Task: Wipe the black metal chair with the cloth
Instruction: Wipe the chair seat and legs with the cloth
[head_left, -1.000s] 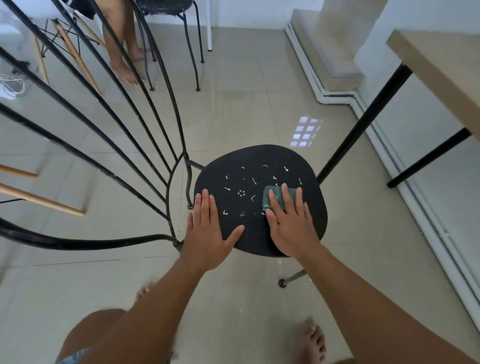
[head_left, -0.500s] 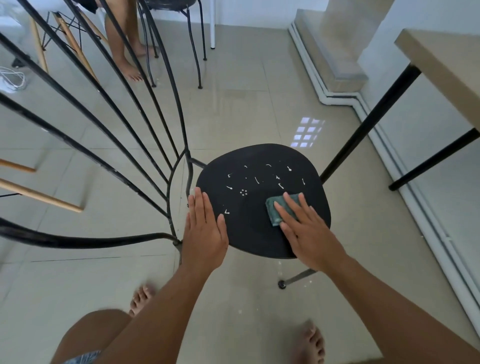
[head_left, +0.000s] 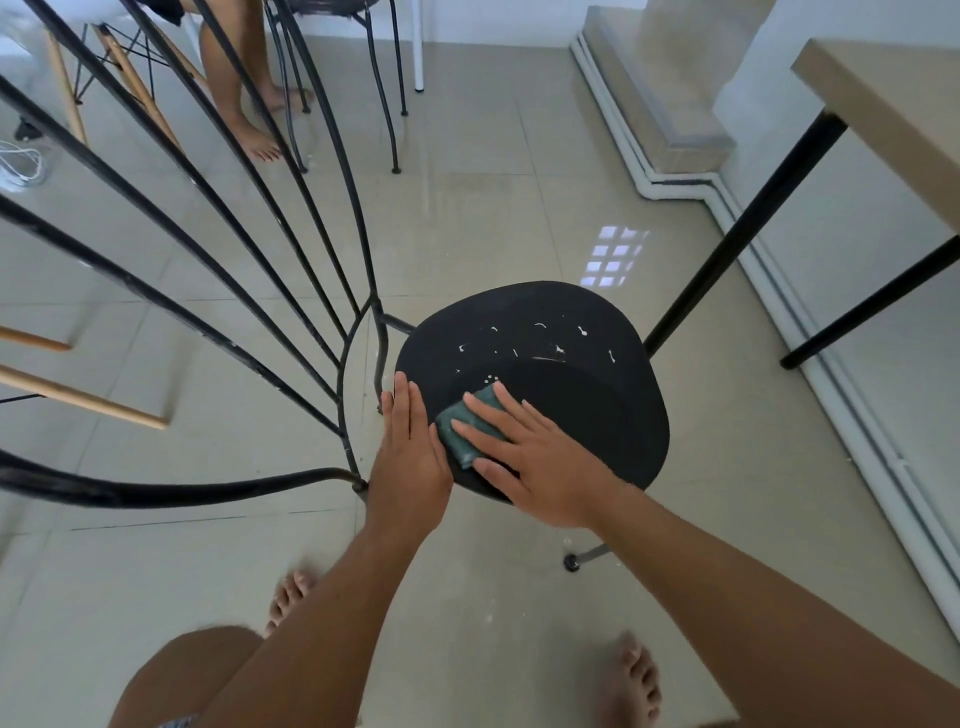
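The black metal chair's round seat (head_left: 587, 395) lies below me, with small white marks across its far half and a darker wiped band across its near half. Its curved bar backrest (head_left: 218, 312) fans out to the left. A folded green cloth (head_left: 460, 431) lies on the seat's near left part, pressed flat under the fingers of my right hand (head_left: 530, 462). My left hand (head_left: 410, 452) rests flat on the seat's left edge, fingers together, touching the cloth's side.
A wooden table (head_left: 893, 119) with black legs stands to the right, one leg close behind the seat. Another person's bare legs (head_left: 244, 98) and a second black chair (head_left: 374, 78) are at the far left. My bare feet stand on the tiled floor below.
My right hand slid the cloth leftward across the seat to meet my left hand. White marks on the near half of the seat are gone. My left hand shifted to the seat's edge.
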